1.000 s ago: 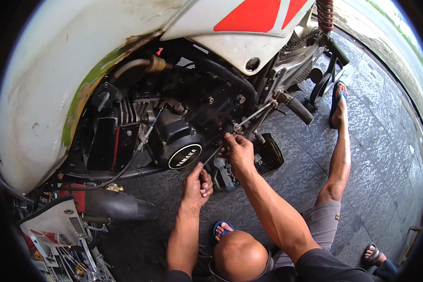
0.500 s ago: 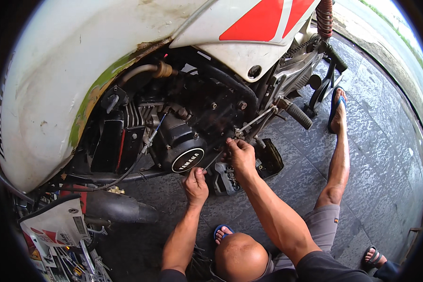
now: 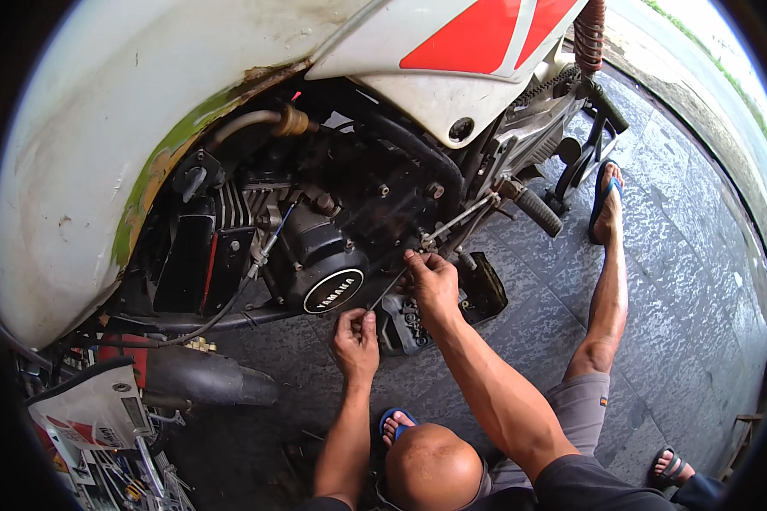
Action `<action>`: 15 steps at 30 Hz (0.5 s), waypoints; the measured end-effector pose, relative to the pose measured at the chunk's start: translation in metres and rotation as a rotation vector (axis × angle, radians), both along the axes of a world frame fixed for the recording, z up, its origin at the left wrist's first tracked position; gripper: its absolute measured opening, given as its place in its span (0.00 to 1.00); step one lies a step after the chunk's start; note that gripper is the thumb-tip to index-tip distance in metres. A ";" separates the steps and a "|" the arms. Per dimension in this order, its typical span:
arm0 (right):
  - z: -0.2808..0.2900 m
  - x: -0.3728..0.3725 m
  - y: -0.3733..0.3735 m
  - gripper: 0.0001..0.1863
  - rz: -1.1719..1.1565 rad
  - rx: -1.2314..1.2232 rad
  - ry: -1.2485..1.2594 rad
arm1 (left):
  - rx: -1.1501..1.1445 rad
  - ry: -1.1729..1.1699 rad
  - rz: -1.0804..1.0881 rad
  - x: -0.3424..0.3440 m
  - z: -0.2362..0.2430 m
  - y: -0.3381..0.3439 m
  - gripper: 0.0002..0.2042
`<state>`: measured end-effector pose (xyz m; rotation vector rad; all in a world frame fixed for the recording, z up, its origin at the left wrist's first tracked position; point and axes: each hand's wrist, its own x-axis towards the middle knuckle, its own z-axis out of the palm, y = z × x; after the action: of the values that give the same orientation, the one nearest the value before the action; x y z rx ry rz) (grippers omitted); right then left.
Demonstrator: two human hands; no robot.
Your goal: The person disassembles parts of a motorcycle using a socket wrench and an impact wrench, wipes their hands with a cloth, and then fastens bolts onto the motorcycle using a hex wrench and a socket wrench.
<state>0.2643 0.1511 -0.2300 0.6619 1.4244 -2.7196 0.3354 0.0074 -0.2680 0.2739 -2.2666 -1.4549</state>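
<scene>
Two bare hands are at a thin dark rod [image 3: 387,292], which slants just right of the round badge [image 3: 333,291] on the black engine [image 3: 379,204], a dark disc with a pale rim and pale lettering. Thumb and forefinger of the left hand [image 3: 355,345] are pinched together on its lower end; the right hand [image 3: 433,289] has its fingers bunched near its upper end, though I cannot tell what they clamp. Writing also marks a white panel [image 3: 77,404] at lower left, beside red shapes
</scene>
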 end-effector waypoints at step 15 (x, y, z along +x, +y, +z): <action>-0.002 0.007 -0.002 0.12 0.007 -0.142 0.027 | 0.508 -0.413 -0.096 -0.003 0.033 -0.001 0.21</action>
<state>0.2712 0.1492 -0.2317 0.6132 1.2209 -2.8018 0.3322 0.0064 -0.2351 0.6810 -2.1855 -2.1848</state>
